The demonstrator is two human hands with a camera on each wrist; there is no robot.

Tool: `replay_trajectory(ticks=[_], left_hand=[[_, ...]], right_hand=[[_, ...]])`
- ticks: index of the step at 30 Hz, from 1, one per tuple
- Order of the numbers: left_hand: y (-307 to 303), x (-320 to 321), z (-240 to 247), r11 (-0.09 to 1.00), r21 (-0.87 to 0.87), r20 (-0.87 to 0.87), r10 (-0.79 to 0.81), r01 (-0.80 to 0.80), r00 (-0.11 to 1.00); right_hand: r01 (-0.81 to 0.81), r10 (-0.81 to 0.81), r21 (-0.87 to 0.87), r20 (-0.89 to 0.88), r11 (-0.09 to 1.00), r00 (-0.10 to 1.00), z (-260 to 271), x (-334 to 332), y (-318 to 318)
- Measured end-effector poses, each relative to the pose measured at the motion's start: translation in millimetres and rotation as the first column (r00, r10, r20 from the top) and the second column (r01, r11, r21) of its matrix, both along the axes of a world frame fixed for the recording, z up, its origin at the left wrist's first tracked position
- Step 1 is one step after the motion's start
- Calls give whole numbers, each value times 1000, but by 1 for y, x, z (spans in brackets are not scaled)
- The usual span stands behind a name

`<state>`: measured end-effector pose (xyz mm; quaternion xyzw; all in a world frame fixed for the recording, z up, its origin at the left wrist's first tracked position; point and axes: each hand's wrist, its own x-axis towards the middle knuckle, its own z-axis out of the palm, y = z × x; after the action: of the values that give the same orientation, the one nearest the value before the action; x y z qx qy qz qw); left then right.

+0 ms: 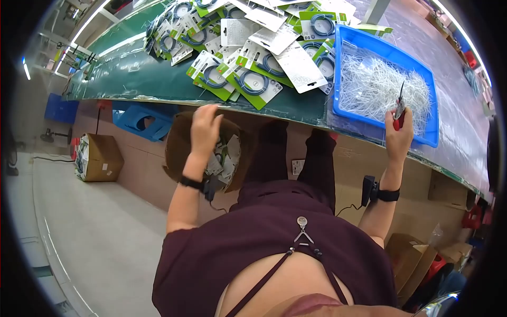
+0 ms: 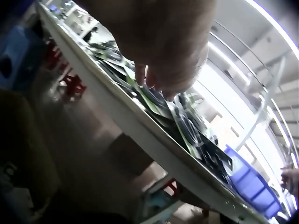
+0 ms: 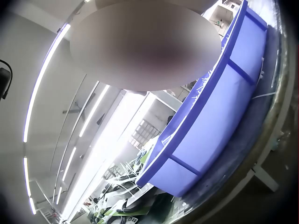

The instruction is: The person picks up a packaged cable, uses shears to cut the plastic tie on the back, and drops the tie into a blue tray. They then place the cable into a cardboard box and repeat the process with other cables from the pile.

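Carded cable packs, green and white with blue coiled cable, lie in a heap on the green table. The left hand is at the table's front edge, above a carton, with nothing seen in it; in the left wrist view the hand hides part of the heap. At the right, the right hand grips red-handled cutters over a blue tray of thin white strips. In the right wrist view the hand is blurred beside the tray.
An open carton holding more packs stands below the table edge. A blue stool is under the table, and another carton stands on the floor at the left. More boxes stand at the lower right.
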<state>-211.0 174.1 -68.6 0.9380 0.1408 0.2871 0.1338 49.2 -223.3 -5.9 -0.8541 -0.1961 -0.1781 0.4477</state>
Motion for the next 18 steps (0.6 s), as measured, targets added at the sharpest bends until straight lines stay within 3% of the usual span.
replay_trajectory(ticks=[2, 3, 4, 5, 10, 13, 14, 16, 17, 18], left_hand=[[-7, 36, -15, 914, -399, -36, -96, 74, 995], [-14, 55, -15, 914, -398, -29, -96, 77, 995], [-22, 72, -14, 723, -691, 14, 10, 2, 1000], [-26, 84, -13, 434, -900, 15, 123, -40, 992], [-22, 114, -21, 529, -840, -9, 213, -123, 977], [-3, 111, -34, 738, -657, 110, 298, -155, 948], [4, 103, -37, 739, -655, 111, 301, -158, 947], [24, 71, -36, 931, -320, 147, 233, -177, 961], [36, 50, -31, 931, -312, 143, 241, -188, 960], [45, 28, -20, 624, -781, 70, 121, -21, 990]], right_hand=[[-8, 8, -9, -1, 1000, 1000, -3, -10, -4], [-11, 10, -19, -8, 1000, 1000, -5, -16, -8], [-13, 12, -29, -17, 999, 1000, -5, -21, -11], [-11, 11, -29, -15, 1000, 1000, -6, -27, -15], [-40, 35, -49, -102, 998, 994, -8, -45, -28], [-64, 56, -75, -101, 995, 993, -7, -48, -24], [-94, 88, -86, -72, 992, 994, -3, -50, -22], [-162, 161, -108, -21, 981, 987, 3, -54, -16], [-173, 171, -99, -26, 980, 985, 3, -54, -13], [-190, 189, -88, -19, 978, 982, 3, -54, -11]])
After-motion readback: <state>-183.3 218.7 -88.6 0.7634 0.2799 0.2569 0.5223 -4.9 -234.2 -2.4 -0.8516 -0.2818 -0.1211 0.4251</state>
